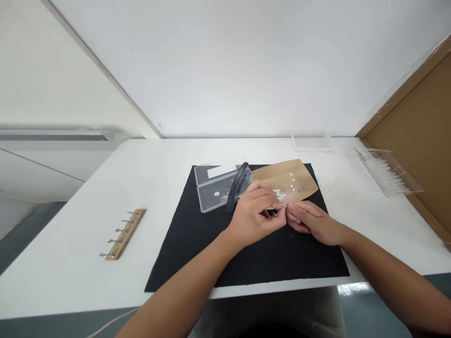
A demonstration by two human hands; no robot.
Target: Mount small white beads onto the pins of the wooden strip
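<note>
- A tiny pale piece point(286, 205), too small to identify, sits at the meeting point of the two hands, above the black mat.
- The left hand point(259, 211) has thumb and forefinger pinched together on that piece; a small dark object shows beneath its palm, too hidden to name.
- The right hand point(312, 220) meets it from the other side, thumb and forefinger also drawn together on the piece, the other fingers curled under.
- Just beyond the grip lies a kraft paper sheet point(269, 172), bearing a loose cluster of small white discs point(281, 193), a few stray ones farther off and some tiny tan bits.
- Left of the grip, a clear plastic case point(207, 201) lies open: one white disc and some thin transparent pieces inside, a white label point(221, 170) on its far half.
- A curved black strip point(236, 188) lies across the case, near the left hand.
- Under these spreads the black mat point(190, 249), on the white bench point(84, 197).
- Well left of the grip rests a wooden rack point(127, 234) with five metal hooks.
- Far beyond the grip stands a shallow clear tray point(312, 149); well to its right, a clear plastic box point(405, 185) holds a row of whitish pieces.
</note>
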